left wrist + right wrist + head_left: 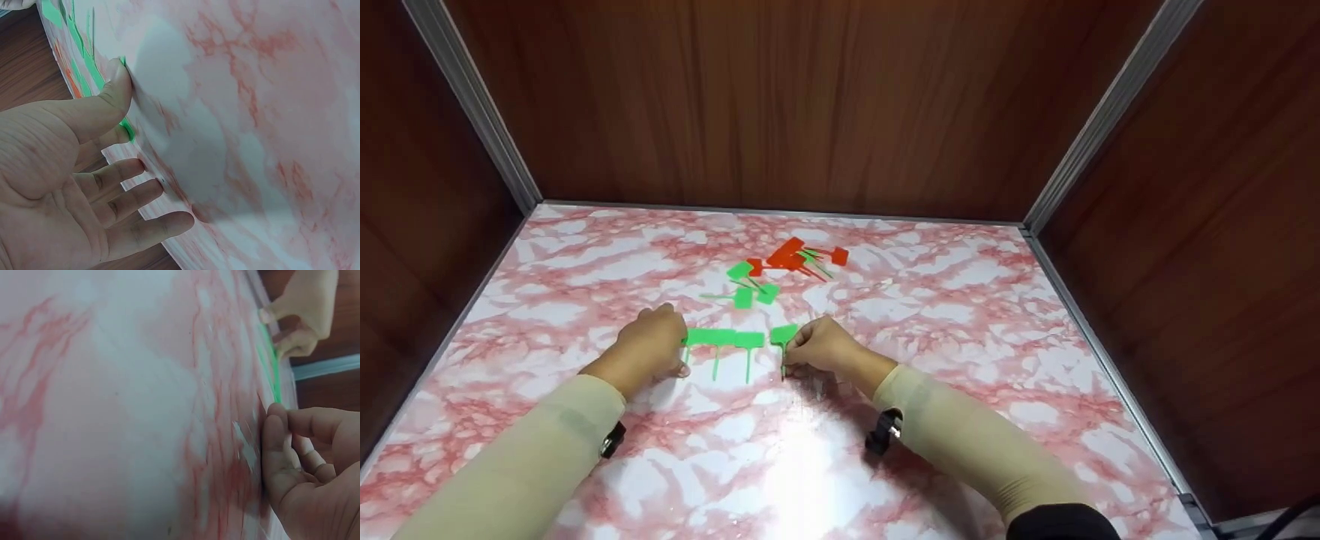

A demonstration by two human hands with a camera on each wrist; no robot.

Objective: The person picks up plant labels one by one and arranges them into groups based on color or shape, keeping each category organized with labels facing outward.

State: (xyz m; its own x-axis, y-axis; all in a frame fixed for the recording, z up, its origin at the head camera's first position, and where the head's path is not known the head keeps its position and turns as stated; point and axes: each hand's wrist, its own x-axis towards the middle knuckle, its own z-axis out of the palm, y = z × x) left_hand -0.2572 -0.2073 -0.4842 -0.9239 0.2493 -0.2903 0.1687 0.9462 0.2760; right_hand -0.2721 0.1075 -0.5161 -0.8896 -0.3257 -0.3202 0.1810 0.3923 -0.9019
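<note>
Right hand pinches a lone green tag, one narrow gap right of a neat row.
From where I stand, the right hand [826,345] has thumb and fingers closed on the stem of a flat green plastic tag with a rectangular head [784,334], coming at it from its right; whether the tag is lifted I can't tell. Its stem points toward the person, nearly parallel to the stems in the row of three matching green tags [722,337] just to its left. The left hand [654,337], farther from that tag, has its fingers loosely spread, thumb and index touching the row's leftmost tag. Beyond lie scattered green tags [743,298] and red tags [785,253]. The pink-and-white marbled tabletop [1005,337] catches a bright glare nearby; brown wood-grain panels [780,105] with grey metal edging [1087,142] enclose it.
</note>
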